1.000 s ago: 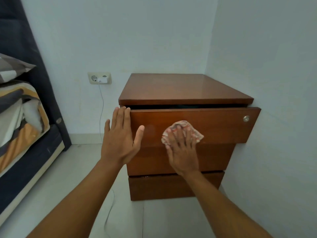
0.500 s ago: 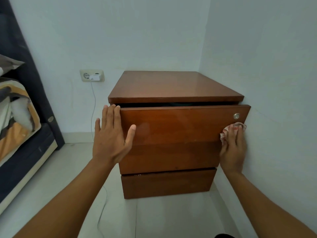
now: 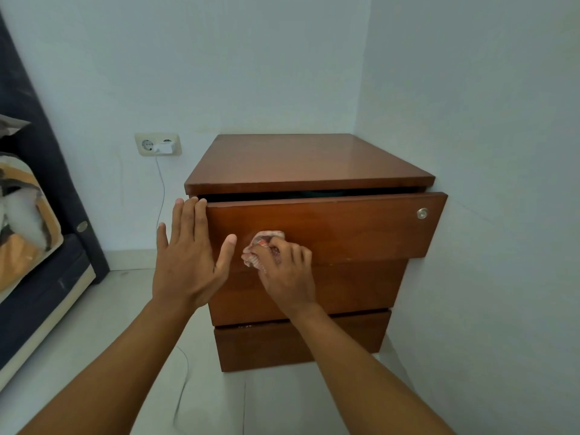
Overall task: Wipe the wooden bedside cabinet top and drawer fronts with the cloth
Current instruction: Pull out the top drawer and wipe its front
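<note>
right hand [image 3: 287, 271] bunches cloth [image 3: 260, 244], mostly hidden, on top drawer [image 3: 345, 227] | left hand [image 3: 191, 259] spread flat at drawer's left edge | drawer inside dark, unreadable

Left hand [image 3: 188, 265]: open flat, fingers together and pointing up, thumb splayed right, palm pressed forward. Forearm runs in from lower left, wrist straight. Right hand [image 3: 287, 271]: fingers curled, knuckles up, bunched around the cloth [image 3: 262, 246]. Forearm enters from lower right, angled up-left. Hands just beside each other, thumb near right knuckles.
</note>
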`<act>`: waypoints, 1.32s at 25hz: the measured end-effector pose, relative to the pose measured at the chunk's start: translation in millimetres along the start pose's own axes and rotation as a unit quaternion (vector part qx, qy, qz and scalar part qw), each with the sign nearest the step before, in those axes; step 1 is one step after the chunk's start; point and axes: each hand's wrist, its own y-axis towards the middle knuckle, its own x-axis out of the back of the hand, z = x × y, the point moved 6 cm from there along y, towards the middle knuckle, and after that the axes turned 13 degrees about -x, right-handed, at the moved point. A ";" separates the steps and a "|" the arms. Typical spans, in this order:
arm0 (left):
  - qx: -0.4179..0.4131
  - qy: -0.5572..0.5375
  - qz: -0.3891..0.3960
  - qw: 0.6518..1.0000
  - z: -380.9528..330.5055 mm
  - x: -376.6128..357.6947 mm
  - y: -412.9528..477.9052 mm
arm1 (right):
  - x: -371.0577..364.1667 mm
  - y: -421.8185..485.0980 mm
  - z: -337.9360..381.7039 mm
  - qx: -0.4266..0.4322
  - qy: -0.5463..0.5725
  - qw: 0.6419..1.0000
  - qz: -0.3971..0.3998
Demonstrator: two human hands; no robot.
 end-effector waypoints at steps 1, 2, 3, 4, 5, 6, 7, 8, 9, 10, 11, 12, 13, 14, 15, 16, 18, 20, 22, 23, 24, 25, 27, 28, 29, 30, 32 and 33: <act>0.000 -0.001 -0.001 1.000 0.0 -0.3 0.3 | -1.3 -4.0 -15.7 0.002 -0.032 0.999 -0.007; 0.001 -0.002 -0.003 1.000 -0.6 -0.5 0.2 | 3.4 -8.5 -34.7 -0.002 -0.052 0.999 -0.009; 0.003 -0.003 -0.006 1.000 -1.7 -1.1 -0.2 | 7.6 -15.1 -59.0 -0.019 -0.059 0.998 -0.007; 0.005 -0.003 -0.010 1.000 -2.5 -1.6 -0.4 | 14.1 -20.2 -85.4 -0.044 -0.067 0.997 -0.007; 0.007 -0.003 -0.013 1.000 -2.7 -2.4 -0.5 | 21.3 -24.4 -111.6 -0.075 -0.065 0.995 -0.005; 0.006 -0.002 -0.013 1.000 -3.1 -3.1 -0.3 | 29.5 -28.4 -136.2 -0.110 -0.067 0.992 -0.001; 0.006 -0.002 -0.013 1.000 -3.7 -4.0 -0.3 | 38.4 -32.3 -156.9 -0.138 -0.068 0.988 0.008; 0.007 -0.002 -0.015 1.000 -3.9 -4.8 -0.5 | 46.1 -36.6 -173.9 -0.155 -0.071 0.985 0.018; 0.009 -0.002 -0.017 1.000 -3.9 -5.0 -0.6 | 53.2 -39.2 -188.0 -0.166 -0.074 0.983 0.026; 0.011 -0.001 -0.017 1.000 -3.9 -4.9 -0.6 | 61.0 -40.3 -201.2 -0.181 -0.076 0.980 0.031; 0.011 0.001 -0.016 1.000 -4.2 -4.9 -0.7 | 68.5 -40.2 -215.3 -0.207 -0.072 0.975 0.033; 0.009 0.001 -0.016 1.000 -4.6 -4.7 -0.6 | 75.8 -38.6 -228.3 -0.244 -0.062 0.967 0.031; 0.008 0.002 -0.017 1.000 -4.8 -5.1 -0.4 | 83.1 -35.9 -238.4 -0.283 -0.049 0.957 0.027; 0.009 0.003 -0.016 1.000 -4.7 -5.7 -0.4 | 88.1 -34.2 -245.3 -0.319 -0.040 0.947 0.020; 0.011 0.004 -0.015 1.000 -4.3 -6.5 0.2 | 91.5 -32.6 -247.2 -0.349 -0.034 0.936 0.010; 0.016 0.005 -0.015 1.000 -4.4 -6.9 0.5 | 95.2 -31.8 -245.1 -0.371 -0.025 0.928 -0.009; 0.022 0.007 -0.011 1.000 -4.6 -7.2 1.3 | 107.8 -25.4 -227.3 -0.370 0.001 0.926 -0.075; 0.017 0.016 -0.005 1.000 -3.2 -6.8 1.1 | 121.9 -4.5 -204.0 -0.298 0.007 0.948 -0.114; 0.008 0.020 -0.002 1.000 -1.6 -5.8 0.8 | 127.6 26.0 -192.8 -0.209 -0.039 0.973 -0.088; 0.007 0.019 -0.001 1.000 -1.9 -6.1 0.6 | 128.7 39.7 -196.6 -0.189 -0.067 0.977 -0.070; 0.009 0.018 -0.002 1.000 -2.2 -6.3 0.7 | 128.1 49.0 -205.6 -0.187 -0.085 0.977 -0.053; 0.012 0.018 -0.003 1.000 -2.7 -6.4 1.2 | 127.9 52.5 -216.0 -0.204 -0.091 0.974 -0.037; 0.017 0.016 -0.003 1.000 -3.7 -6.5 1.1 | 126.7 46.4 -230.7 -0.254 -0.094 0.963 -0.014; 0.016 0.018 0.000 1.000 -4.6 -6.3 0.3 | 125.8 40.1 -234.0 -0.269 -0.094 0.959 -0.005; 0.015 0.021 0.005 1.000 -5.1 -5.6 -0.3 | 126.7 36.4 -232.7 -0.279 -0.093 0.956 0.005; 0.016 0.026 0.012 0.999 -5.1 -4.2 0.3 | 125.3 34.2 -234.3 -0.286 -0.085 0.954 0.016; 0.019 0.038 0.039 0.998 -3.9 -0.2 2.8 | 126.4 27.9 -232.9 -0.314 -0.052 0.948 0.033; 0.022 0.040 0.051 0.998 -3.8 1.2 3.3 | 127.9 20.8 -231.0 -0.342 -0.028 0.939 0.041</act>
